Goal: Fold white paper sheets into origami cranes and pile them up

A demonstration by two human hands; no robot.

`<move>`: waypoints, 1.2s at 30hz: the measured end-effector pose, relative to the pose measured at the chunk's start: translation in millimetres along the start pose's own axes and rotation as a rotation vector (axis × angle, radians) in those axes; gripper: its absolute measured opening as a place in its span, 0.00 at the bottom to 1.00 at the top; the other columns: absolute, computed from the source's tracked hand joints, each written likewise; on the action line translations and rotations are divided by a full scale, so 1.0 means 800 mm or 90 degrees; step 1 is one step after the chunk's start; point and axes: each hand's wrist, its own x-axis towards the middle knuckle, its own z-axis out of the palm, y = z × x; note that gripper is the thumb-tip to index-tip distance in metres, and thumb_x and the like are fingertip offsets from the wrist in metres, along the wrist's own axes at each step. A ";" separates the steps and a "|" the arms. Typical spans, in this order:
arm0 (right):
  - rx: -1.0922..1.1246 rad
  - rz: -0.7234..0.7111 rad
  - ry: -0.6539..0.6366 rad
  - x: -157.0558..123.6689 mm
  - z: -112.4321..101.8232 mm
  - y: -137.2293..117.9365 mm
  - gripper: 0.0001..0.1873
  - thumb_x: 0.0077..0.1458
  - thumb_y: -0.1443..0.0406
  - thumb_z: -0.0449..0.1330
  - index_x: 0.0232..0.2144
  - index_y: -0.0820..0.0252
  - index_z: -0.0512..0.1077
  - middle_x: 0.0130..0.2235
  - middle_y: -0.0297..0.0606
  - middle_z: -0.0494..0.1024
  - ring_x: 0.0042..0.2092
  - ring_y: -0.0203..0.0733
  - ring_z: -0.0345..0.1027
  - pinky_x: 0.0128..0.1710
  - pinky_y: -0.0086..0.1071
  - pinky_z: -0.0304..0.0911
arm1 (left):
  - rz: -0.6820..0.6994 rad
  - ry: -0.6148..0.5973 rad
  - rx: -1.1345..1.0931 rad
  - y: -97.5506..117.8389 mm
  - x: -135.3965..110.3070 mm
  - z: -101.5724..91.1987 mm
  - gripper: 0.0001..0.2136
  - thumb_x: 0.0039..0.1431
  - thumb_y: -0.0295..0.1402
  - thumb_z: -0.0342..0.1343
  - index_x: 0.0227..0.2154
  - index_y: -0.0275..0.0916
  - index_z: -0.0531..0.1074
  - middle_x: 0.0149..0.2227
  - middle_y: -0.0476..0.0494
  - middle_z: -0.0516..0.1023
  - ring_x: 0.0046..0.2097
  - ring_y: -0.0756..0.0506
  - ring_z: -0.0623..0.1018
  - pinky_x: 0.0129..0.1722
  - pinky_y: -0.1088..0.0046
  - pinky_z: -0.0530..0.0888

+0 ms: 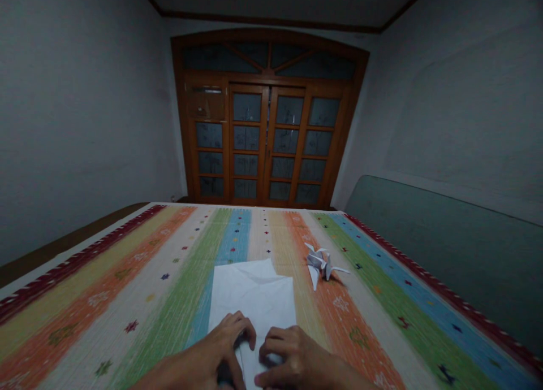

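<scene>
Paper: white sheet (254, 305), creased, flat on the striped cloth (161, 294), in front of the person.
Left hand (224, 342): on the sheet's near part, thumb and fingers apart.
Right hand (294, 356): fingers curled over the sheet; whether they pinch it, I cannot tell in this dim light.
Folded figure: paper crane (316, 260), beyond the right hand.
Under the cloth: counter (63, 244).
Far end: wooden doors (306, 118).

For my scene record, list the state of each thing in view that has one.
Flat white paper: lying on the cloth, visibly creased, near part under the hands.
Folded grey-and-white paper bird: resting on an orange stripe, untouched.
Multicoloured striped cloth: spread out.
Brown wooden glass-paned doors: shut or nearly so.
Left hand: fingers bent, at the paper.
Right hand: fingers curled, at the paper.
</scene>
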 end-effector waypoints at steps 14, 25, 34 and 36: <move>0.052 0.043 0.056 0.002 0.007 0.005 0.04 0.61 0.69 0.61 0.34 0.54 0.75 0.37 0.36 0.83 0.38 0.40 0.75 0.33 0.30 0.66 | 0.039 0.230 -0.149 -0.032 0.004 0.012 0.14 0.57 0.24 0.58 0.46 0.41 0.77 0.49 0.40 0.73 0.51 0.37 0.74 0.52 0.58 0.70; 0.116 0.270 0.169 0.000 0.011 0.011 0.15 0.40 0.78 0.57 0.29 0.59 0.77 0.37 0.43 0.84 0.39 0.45 0.78 0.38 0.33 0.72 | -0.011 0.247 -0.050 -0.034 0.008 0.022 0.13 0.61 0.18 0.55 0.42 0.41 0.75 0.42 0.43 0.78 0.47 0.40 0.75 0.49 0.63 0.71; 0.131 0.290 0.088 0.004 -0.014 -0.007 0.16 0.56 0.71 0.63 0.47 0.58 0.78 0.54 0.49 0.82 0.55 0.50 0.76 0.56 0.40 0.71 | -0.056 0.233 0.038 -0.034 0.003 0.022 0.11 0.60 0.22 0.61 0.42 0.44 0.77 0.59 0.39 0.72 0.61 0.34 0.68 0.62 0.53 0.65; 0.154 0.304 0.036 0.006 -0.019 -0.009 0.18 0.54 0.68 0.67 0.49 0.58 0.77 0.58 0.50 0.79 0.58 0.53 0.74 0.59 0.42 0.70 | -0.069 0.223 0.025 -0.034 0.003 0.022 0.10 0.60 0.24 0.63 0.43 0.44 0.77 0.59 0.39 0.71 0.60 0.35 0.69 0.61 0.53 0.66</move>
